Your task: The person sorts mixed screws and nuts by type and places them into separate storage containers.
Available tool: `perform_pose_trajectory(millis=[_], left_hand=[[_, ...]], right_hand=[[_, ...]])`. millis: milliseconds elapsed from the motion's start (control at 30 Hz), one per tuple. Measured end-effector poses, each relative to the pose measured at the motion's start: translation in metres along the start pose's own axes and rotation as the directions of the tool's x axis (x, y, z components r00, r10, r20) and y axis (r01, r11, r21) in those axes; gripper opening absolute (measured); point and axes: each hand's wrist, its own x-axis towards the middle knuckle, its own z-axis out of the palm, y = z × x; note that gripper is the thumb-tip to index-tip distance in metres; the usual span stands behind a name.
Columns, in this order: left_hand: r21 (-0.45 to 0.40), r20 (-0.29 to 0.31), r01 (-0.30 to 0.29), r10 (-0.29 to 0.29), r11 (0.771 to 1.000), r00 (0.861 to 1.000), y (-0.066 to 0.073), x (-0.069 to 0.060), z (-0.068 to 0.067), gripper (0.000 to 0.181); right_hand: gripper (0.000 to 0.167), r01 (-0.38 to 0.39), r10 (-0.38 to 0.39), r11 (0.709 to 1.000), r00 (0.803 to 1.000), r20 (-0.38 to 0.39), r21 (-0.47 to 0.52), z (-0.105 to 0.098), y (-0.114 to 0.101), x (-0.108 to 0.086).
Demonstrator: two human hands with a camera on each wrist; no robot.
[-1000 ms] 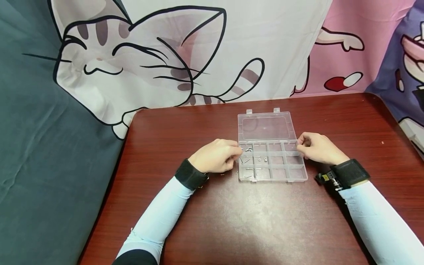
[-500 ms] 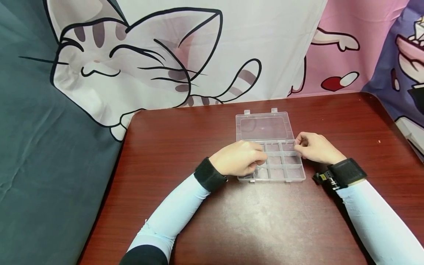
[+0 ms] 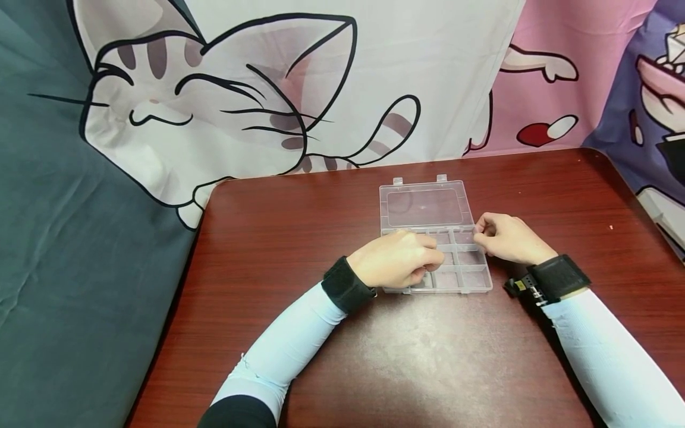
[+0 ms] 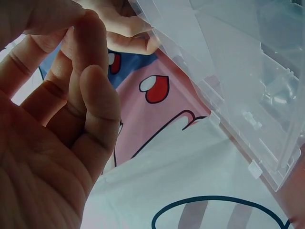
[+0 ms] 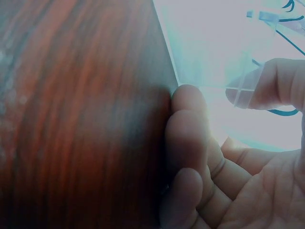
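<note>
A clear plastic compartment box (image 3: 471, 278) lies on the table, its hinged lid (image 3: 426, 204) folded back away from me. Over the left and middle compartments hovers my left hand (image 3: 398, 260), covering what lies in them. In the left wrist view that hand (image 4: 57, 105) has thumb and index tips together; I see nothing between them. My right hand (image 3: 508, 236) grips the box's right side. The right wrist view has its thumb (image 5: 267, 86) on the clear wall and the fingers of the right hand (image 5: 248, 176) along the outside, close to the table.
The reddish-brown wooden table (image 3: 289, 208) extends all around the box. A printed cat curtain (image 3: 241, 119) hangs behind its far edge. Dark green cloth (image 3: 96, 285) is at the left. A tiny pale speck (image 3: 611, 227) lies to the right.
My left hand has moved right, from the box's left edge to over its compartments, covering the small metal parts seen earlier. My right hand keeps hold of the right side. The view has shifted slightly.
</note>
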Motion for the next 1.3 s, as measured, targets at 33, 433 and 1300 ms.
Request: perform_pose_trajectory(millis=[33, 433, 1300], left_hand=[[-0.001, 0.001, 0.001, -0.001, 1.000, 1.000, 0.000, 0.000, 0.000, 0.019], [-0.002, 0.097, 0.202, -0.201, 0.979, 0.975, 0.010, -0.012, 0.000, 0.124], [0.087, 0.040, 0.284, -0.288, 0.955, 0.957, -0.029, -0.148, -0.020, 0.070]], right_hand=[[0.009, 0.000, 0.000, 1.000, 1.000, -0.001, -0.001, 0.000, 0.000, 0.000], [0.010, 0.001, -0.001, 1.000, 1.000, 0.009, -0.015, 0.001, -0.001, 0.000], [0.011, 0.007, -0.007, 0.999, 1.000, -0.009, -0.036, 0.000, -0.001, -0.001]])
